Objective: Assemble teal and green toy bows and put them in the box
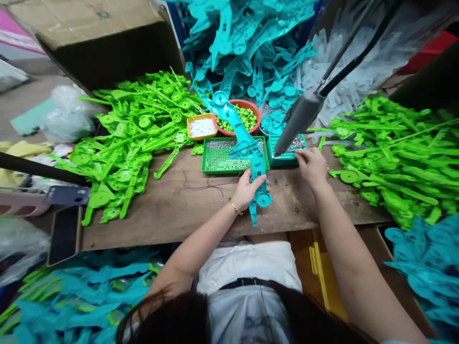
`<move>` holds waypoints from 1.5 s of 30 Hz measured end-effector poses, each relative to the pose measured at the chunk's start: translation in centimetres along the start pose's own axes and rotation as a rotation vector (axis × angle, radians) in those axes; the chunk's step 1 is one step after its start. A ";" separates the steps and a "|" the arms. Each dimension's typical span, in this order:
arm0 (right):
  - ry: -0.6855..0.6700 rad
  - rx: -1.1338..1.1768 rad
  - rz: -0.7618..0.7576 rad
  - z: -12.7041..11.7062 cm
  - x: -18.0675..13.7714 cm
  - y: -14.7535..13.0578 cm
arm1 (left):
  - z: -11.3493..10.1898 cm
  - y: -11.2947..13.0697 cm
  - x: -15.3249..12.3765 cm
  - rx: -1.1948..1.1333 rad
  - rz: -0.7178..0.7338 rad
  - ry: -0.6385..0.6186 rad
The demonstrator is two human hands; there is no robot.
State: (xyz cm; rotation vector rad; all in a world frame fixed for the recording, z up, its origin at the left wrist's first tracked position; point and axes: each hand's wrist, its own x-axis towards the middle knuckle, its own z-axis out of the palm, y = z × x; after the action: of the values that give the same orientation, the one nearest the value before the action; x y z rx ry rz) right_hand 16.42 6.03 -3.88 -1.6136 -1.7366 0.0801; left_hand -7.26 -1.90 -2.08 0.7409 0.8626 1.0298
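My left hand (245, 192), with a gold bracelet at the wrist, is closed around a long turquoise plastic shell piece (255, 162). The piece stands out over a green perforated tray (215, 166) that has small metal parts in its far part. My right hand (312, 167) is at the right edge of a teal tray (283, 161) with small silvery parts. Its thumb and fingers are pinched together, and whatever is between them is too small to make out. Just left of that hand hangs a grey electric screwdriver (300, 119), its tip over the teal tray.
Heaps of lime-green plastic pieces (132, 124) (401, 157) flank the wooden table (172, 210). Behind the trays are an orange bowl (258, 125) of green bits, a yellow tray (189, 132) and piled turquoise pieces (244, 43). A phone (65, 234) lies at the left edge.
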 end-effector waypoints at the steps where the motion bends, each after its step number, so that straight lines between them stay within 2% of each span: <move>1: -0.001 0.003 -0.008 -0.3 -0.4 -0.5 | 0.2 -0.3 0.7 -0.002 -0.009 0.000; 4: 0.009 0.032 -0.005 -1.3 -2.3 -2.9 | 0.2 -1.4 1.9 0.010 -0.029 0.007; 6: -0.036 0.108 -0.009 -1.4 -4.0 -5.3 | -0.1 -2.1 2.2 0.040 -0.031 0.019; 8: -0.158 0.187 -0.106 -0.8 -5.6 -7.7 | -0.3 -2.6 2.3 0.101 0.024 0.039; 11: -0.238 0.152 -0.228 0.3 -7.1 -9.8 | -0.5 -3.2 2.4 0.201 0.153 0.067; 13: -0.256 0.109 -0.265 0.5 -7.2 -9.7 | -0.6 -3.4 2.4 0.215 0.170 0.068; 15: -0.210 0.103 -0.237 0.0 -6.5 -8.3 | -0.6 -3.4 2.3 0.172 0.102 0.053; 19: 0.052 0.001 0.043 -1.2 -3.2 -3.9 | -0.6 -3.4 2.0 0.053 -0.084 -0.011; 22: -0.008 -0.097 0.117 -0.9 -0.8 -1.3 | -0.5 -3.3 1.8 0.038 -0.098 -0.012; 25: -0.058 -0.132 0.126 -0.2 0.6 -0.2 | -0.4 -3.3 1.8 0.044 -0.094 -0.001; 28: -0.045 -0.054 0.130 -0.4 0.7 -0.6 | -0.5 -3.4 1.8 0.049 -0.086 -0.005; 31: -0.007 0.003 0.095 -1.0 -1.2 -2.9 | -0.7 -3.7 2.0 0.060 -0.083 -0.017; 33: -0.028 0.043 0.010 -0.9 -3.5 -5.2 | -0.9 -3.9 2.1 0.093 -0.045 -0.010; 35: -0.094 0.118 -0.166 -0.2 -5.9 -7.5 | -1.1 -4.1 2.2 0.161 0.050 0.015; 38: -0.074 0.105 -0.301 1.2 -8.3 -9.4 | -1.3 -4.3 2.3 0.259 0.179 0.035; 42: -0.093 0.083 -0.349 1.2 -8.0 -8.6 | -1.1 -4.1 2.0 0.264 0.160 0.033; 45: 0.037 0.045 -0.166 0.0 -5.5 -5.8 | -0.7 -3.8 1.7 0.158 0.003 0.001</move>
State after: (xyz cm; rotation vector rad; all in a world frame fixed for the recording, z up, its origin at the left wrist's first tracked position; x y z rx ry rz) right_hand 11.18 0.03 -3.48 -1.4241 -1.8204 0.0094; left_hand -5.88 -1.50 -6.08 0.8750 0.9518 0.9723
